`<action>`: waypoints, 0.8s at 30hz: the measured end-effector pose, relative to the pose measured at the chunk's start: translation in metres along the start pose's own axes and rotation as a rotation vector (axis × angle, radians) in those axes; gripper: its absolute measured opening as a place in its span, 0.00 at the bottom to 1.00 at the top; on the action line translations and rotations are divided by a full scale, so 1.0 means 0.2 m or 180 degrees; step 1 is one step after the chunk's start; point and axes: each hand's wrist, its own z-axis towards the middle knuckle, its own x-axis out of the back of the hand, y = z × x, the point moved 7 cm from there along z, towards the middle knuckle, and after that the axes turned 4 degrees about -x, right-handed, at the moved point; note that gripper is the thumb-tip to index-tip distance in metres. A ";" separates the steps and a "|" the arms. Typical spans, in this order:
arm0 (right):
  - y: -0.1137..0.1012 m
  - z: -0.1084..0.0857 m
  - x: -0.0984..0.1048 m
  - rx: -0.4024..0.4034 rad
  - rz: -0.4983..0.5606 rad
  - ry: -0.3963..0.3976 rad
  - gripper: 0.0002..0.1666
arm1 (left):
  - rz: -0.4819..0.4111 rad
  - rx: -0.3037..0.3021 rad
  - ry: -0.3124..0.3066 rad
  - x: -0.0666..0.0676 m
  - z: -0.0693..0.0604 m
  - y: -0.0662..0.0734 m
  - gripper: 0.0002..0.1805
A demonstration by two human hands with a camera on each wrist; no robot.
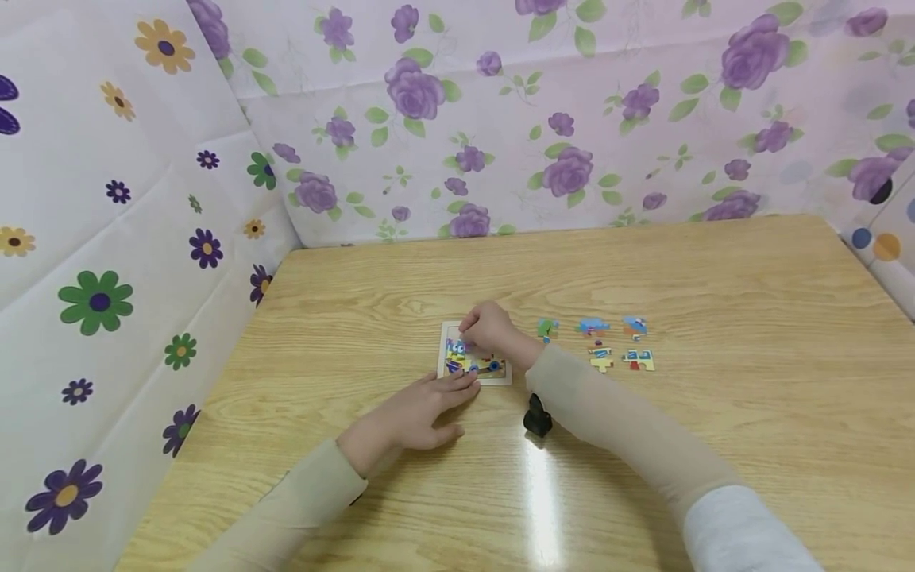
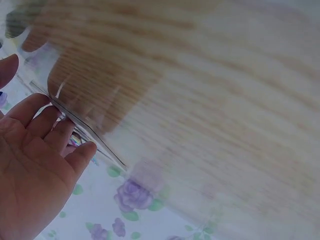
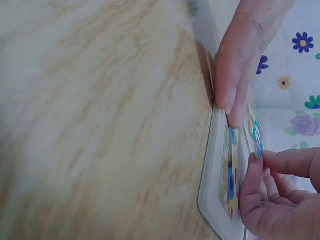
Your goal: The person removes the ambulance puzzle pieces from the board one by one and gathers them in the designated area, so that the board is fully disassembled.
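White-rimmed puzzle board (image 1: 442,353) lies below the right grip (image 1: 489,327) pinching a piece (image 3: 257,134) and touches the outstretched left grip (image 1: 422,413).

I see a wooden table (image 1: 750,302) with a shiny streak (image 1: 542,492) on it. Behind it is a pale sheet (image 1: 515,119) with purple flowers. The left sheet (image 1: 143,262) has green, orange and purple flowers. At the right edge, another sheet (image 1: 882,218) seems to have round dots.
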 end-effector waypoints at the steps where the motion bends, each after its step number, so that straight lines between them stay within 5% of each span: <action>1: 0.00 0.00 0.00 0.0002 0.0031 -0.0017 0.06 | -0.0012 0.0003 -0.0006 0.00 0.00 0.00 0.34; 24: 0.03 -0.09 0.24 0.0394 -0.0021 0.0019 0.09 | -0.0149 0.0042 0.0003 -0.01 -0.01 -0.01 0.34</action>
